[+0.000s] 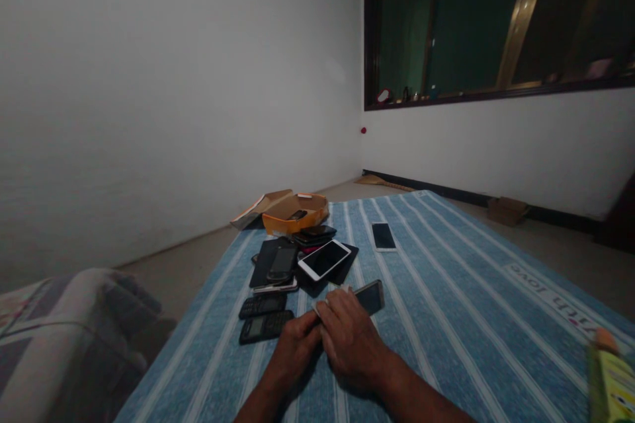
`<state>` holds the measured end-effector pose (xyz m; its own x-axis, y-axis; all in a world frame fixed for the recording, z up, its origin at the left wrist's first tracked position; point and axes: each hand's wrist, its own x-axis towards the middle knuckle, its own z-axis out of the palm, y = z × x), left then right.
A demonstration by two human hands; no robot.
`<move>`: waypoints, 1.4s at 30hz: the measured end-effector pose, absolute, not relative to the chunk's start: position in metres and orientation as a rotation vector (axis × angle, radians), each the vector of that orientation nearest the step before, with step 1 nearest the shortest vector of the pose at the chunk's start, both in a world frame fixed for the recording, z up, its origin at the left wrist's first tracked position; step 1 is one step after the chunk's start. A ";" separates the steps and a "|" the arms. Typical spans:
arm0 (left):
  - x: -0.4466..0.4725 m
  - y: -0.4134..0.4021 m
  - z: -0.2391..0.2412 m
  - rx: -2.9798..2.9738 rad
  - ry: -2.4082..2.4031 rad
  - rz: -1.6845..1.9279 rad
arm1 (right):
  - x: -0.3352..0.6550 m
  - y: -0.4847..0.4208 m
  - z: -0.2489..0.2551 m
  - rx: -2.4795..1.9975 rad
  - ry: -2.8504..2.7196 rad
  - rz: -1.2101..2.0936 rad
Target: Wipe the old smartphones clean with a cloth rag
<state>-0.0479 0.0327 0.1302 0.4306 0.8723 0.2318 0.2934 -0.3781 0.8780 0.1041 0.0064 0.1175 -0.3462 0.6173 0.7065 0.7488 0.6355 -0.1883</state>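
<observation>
My right hand (351,337) lies over a dark-screened smartphone (372,297), whose far end sticks out past the fingers. A bit of white tissue or cloth (348,289) shows between those fingers and the phone. My left hand (299,342) is closed at the near end, touching the right hand; that end of the phone is mostly hidden. Left of the hands lie two black keypad phones (265,327). Just beyond, a white smartphone (325,260) rests on a pile of dark phones and flat black pieces (268,261).
An opened orange cardboard box (296,221) with a phone inside stands behind the pile. Another white-framed phone (383,236) lies apart on the blue striped cloth (446,291). A yellow-green package (615,383) is at the lower right, and a draped grey cloth (64,344) at the left.
</observation>
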 end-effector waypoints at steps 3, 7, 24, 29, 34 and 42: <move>-0.048 0.033 0.130 1.887 0.986 0.935 | 0.109 0.008 0.121 -1.017 -2.088 -0.164; -0.047 0.033 0.130 1.905 1.000 0.956 | 0.117 0.012 0.129 -0.990 -2.153 -0.074; -0.047 0.034 0.118 1.912 0.930 0.929 | 0.128 0.023 0.124 -0.927 -2.190 -0.111; -0.045 0.034 0.116 1.909 0.941 0.947 | 0.125 0.022 0.122 -0.905 -2.187 -0.219; -0.043 0.032 0.120 1.893 0.975 0.936 | 0.116 0.022 0.117 -0.876 -2.152 -0.275; -0.046 0.032 0.121 1.928 0.958 0.889 | 0.134 0.024 0.116 -0.887 -2.148 -0.228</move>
